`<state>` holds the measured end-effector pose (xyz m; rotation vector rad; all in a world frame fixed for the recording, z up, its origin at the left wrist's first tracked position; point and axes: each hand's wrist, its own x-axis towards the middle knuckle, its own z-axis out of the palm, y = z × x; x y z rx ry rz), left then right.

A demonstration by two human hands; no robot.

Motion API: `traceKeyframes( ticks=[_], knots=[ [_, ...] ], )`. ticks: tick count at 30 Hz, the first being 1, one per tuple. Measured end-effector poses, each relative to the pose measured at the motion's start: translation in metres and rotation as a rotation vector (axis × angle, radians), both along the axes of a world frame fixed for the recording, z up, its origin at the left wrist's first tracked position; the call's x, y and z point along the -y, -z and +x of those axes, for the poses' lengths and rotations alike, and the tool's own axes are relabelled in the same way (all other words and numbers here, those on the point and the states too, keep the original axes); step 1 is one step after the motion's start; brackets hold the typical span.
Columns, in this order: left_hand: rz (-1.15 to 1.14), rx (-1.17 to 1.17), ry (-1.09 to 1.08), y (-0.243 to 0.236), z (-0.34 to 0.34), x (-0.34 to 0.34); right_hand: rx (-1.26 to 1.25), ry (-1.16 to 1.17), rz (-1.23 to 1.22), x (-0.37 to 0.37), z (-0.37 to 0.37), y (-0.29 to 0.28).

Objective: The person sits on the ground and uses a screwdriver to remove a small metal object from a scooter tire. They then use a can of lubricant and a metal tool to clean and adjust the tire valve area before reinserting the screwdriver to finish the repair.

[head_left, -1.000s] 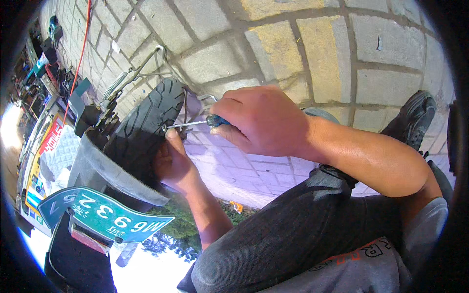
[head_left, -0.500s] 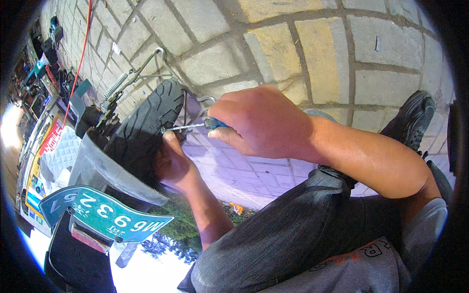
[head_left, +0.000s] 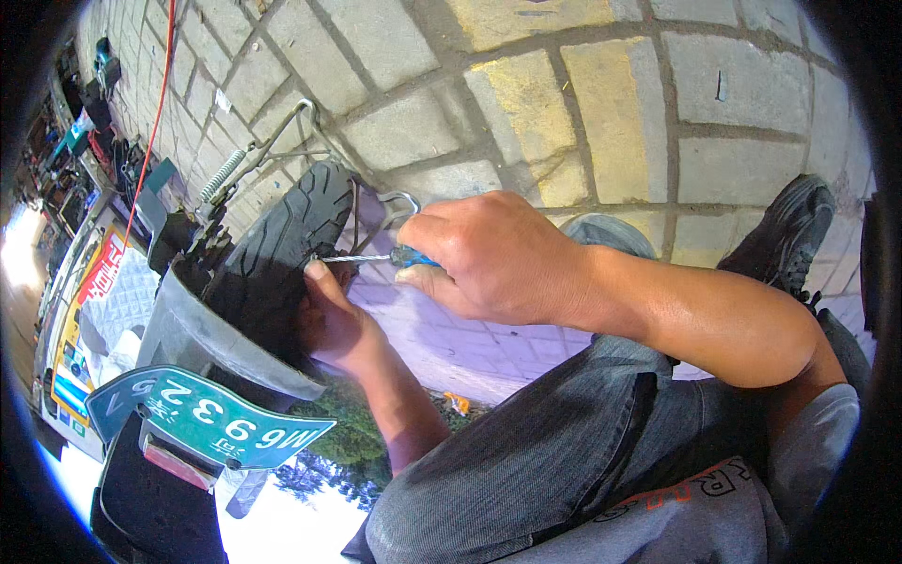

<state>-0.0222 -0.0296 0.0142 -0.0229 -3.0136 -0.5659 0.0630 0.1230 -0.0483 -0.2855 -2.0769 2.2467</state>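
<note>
- From my distant seat, the worst trouble I can foresee is a slip: a push or twist off line by the right hand could make the tool skid across the tyre and jab the left hand, whose thumb sits right beside the tip.
- I also judge that the thin shaft could bend or jam if levered sideways, and that the tyre could roll slightly under uneven pressure.
- On the right, I see the grip curled closed round the tool's handle, thumb and forefinger pinching near its front end.
- On the left, the thumb reaches up to the tip; the fingers are lost in shadow by the tyre, so I cannot tell whether that grip pinches anything.
- The tool lies nearly level in my view, between the right fist and the tyre's tread. I cannot tell whether its tip is inside the rubber or only against it.
- It looks slim and silvery, with a spiral twist along the shaft and a dark and blue handle mostly covered.
- The tyre is black, with curved grooves, just beside a grey mudguard.
</note>
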Motion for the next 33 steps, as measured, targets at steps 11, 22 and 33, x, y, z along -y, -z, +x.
traceKeyframes(
  ticks=[11,22,33],
  knots=[
    [-0.319,-0.090,0.206,-0.001,-0.009,0.031,0.036,-0.006,-0.054,0.006,0.001,0.000],
    [0.097,0.132,-0.066,-0.003,-0.002,0.019,0.097,-0.105,-0.196,-0.002,-0.004,0.002],
    [-0.228,0.015,0.067,-0.005,-0.002,0.016,0.503,-0.384,-1.071,-0.018,-0.014,0.001]
  ],
)
